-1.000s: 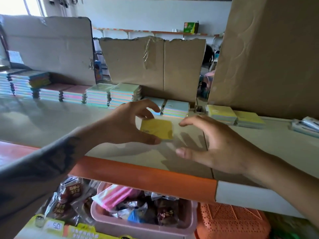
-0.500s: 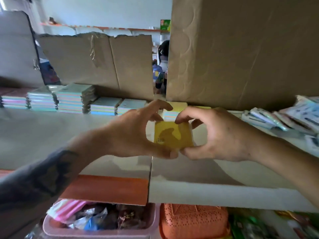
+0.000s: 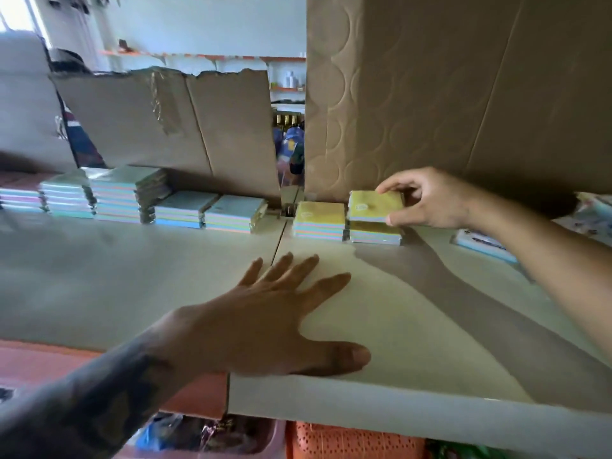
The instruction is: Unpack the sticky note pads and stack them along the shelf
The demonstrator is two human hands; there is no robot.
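Note:
My right hand (image 3: 427, 200) grips a yellow-topped sticky note pad (image 3: 372, 205) by its right edge, on top of another yellow pad (image 3: 374, 236) at the back of the shelf (image 3: 165, 276). A second yellow stack (image 3: 318, 221) stands just left of it. Further left runs a row of blue and green topped pad stacks (image 3: 212, 213), rising to taller stacks (image 3: 126, 197). My left hand (image 3: 265, 326) lies flat on the shelf near its front edge, fingers spread, holding nothing.
Brown cardboard sheets (image 3: 463, 94) stand behind the pads as a back wall, with a gap (image 3: 291, 154) between two of them. Flat packets (image 3: 483, 246) lie on the shelf at the right. Below the shelf sit a pink tub (image 3: 212, 438) and an orange basket (image 3: 354, 442).
The yellow pad left my left hand; my right hand carried it back and to the right onto the yellow stack. My left hand dropped flat onto the shelf.

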